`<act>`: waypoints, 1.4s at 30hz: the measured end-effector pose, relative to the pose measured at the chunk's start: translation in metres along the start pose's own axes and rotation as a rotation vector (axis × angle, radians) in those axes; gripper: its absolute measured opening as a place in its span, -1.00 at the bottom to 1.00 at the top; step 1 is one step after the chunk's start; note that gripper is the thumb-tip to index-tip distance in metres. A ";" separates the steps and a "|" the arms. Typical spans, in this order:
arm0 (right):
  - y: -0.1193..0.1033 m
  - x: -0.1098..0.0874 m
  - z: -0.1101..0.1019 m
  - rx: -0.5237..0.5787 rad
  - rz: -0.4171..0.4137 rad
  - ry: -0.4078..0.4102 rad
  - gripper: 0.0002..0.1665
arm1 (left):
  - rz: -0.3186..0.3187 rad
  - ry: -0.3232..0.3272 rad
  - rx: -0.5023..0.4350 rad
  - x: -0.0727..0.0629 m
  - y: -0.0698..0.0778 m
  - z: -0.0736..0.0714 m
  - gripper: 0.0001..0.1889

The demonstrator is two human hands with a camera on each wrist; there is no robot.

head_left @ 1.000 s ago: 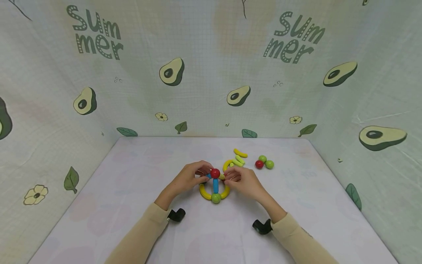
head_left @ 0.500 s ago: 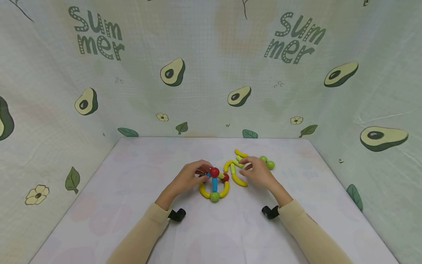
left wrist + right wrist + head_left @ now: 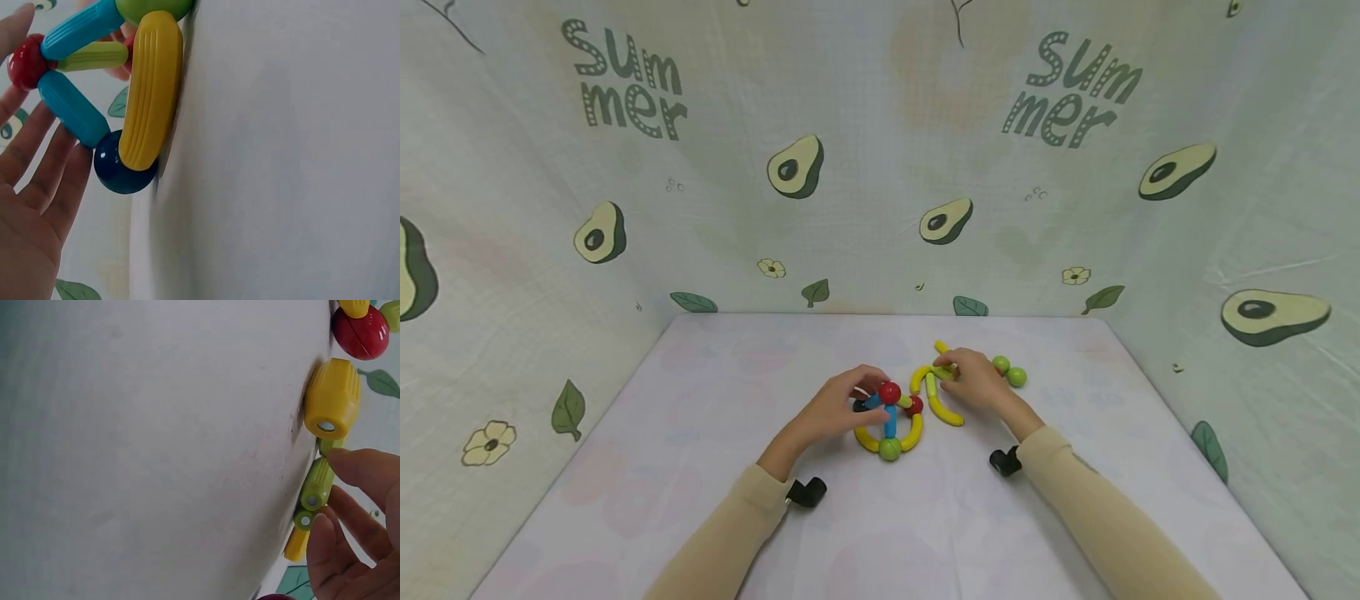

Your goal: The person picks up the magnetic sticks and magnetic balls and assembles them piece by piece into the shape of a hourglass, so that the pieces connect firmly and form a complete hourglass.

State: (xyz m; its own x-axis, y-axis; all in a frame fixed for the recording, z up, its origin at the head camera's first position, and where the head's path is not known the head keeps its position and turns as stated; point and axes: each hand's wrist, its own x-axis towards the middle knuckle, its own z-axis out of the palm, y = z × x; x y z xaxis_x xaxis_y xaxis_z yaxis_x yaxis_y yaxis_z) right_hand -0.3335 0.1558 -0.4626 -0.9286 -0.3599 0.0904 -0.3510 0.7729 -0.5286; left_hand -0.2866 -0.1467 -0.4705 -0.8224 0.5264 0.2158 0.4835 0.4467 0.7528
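My left hand is beside a magnetic ball-and-rod toy. In the left wrist view its fingers extend loosely behind a blue rod, with the thumb apart from the red ball. The toy also has a yellow curved rod, a dark blue ball and a green ball. My right hand reaches over loose pieces, thumb and fingers bent on either side of a green rod. Whether they pinch it is unclear.
Loose yellow curved rods lie between the toy and my right hand. Green balls sit to the right, with a red ball partly hidden by the hand. A printed cloth backdrop stands behind the table.
My right hand leaves the toy, swings right, then moves back slightly left over the green rods. A green rod and yellow curved rod come into view. My left thumb moves off the toy's top.
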 end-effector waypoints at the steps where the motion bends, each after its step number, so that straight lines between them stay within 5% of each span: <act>1: 0.000 0.001 0.000 -0.007 0.001 -0.002 -0.62 | -0.002 0.005 0.006 0.000 0.001 0.001 -0.40; 30: 0.004 -0.011 -0.010 -0.177 -0.064 -0.135 -0.60 | -0.012 0.032 0.035 0.001 0.003 0.005 -0.46; 42: 0.004 -0.020 -0.016 -0.061 -0.131 -0.041 -0.61 | -0.019 0.052 0.025 0.001 0.003 0.005 -0.54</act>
State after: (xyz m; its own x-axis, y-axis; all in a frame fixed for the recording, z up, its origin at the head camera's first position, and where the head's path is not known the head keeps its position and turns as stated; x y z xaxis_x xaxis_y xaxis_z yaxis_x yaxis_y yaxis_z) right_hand -0.3183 0.1742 -0.4529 -0.8691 -0.4799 0.1201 -0.4767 0.7475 -0.4625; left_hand -0.2841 -0.1416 -0.4710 -0.8456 0.4796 0.2344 0.4747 0.4746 0.7412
